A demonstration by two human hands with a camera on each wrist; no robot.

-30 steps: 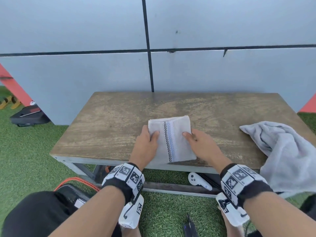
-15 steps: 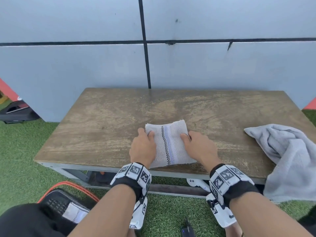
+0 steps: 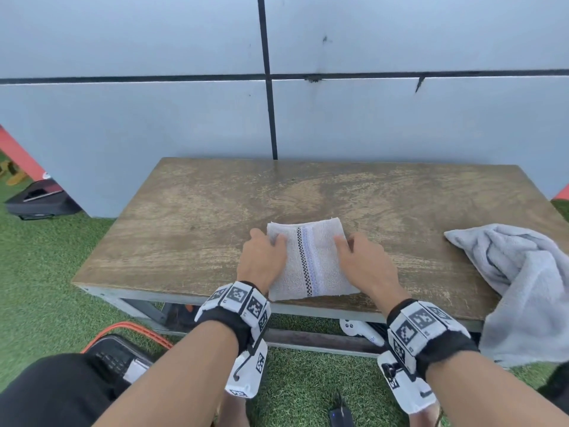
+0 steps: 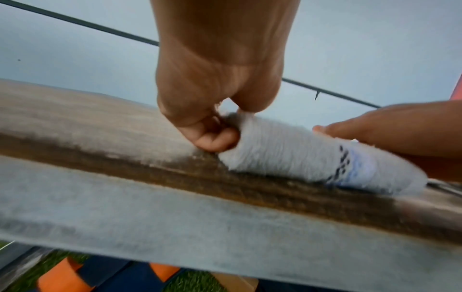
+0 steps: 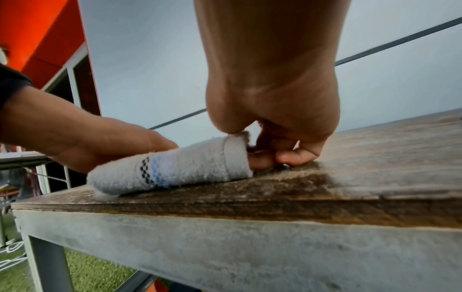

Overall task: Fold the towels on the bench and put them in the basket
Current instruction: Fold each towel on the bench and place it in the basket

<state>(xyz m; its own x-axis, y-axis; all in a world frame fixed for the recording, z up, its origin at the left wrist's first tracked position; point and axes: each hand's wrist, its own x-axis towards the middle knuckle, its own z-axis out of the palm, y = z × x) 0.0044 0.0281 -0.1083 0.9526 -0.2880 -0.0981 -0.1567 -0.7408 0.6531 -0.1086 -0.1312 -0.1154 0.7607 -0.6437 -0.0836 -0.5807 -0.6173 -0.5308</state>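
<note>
Fingertips hidden — under folded towel [image 3: 311,260].

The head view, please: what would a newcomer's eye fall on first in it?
First, the small folded white towel with its checked and blue stripe, lying at the near edge of the wooden bench, with the left hand gripping its left side and the right hand its right. Next, the crumpled grey towel spilling over the bench's right end.

Even, soft daylight, no hard shadows or glare. Head view sharp, edges bowed by wide lens. Wrist views smeared, left blurriest.
</note>
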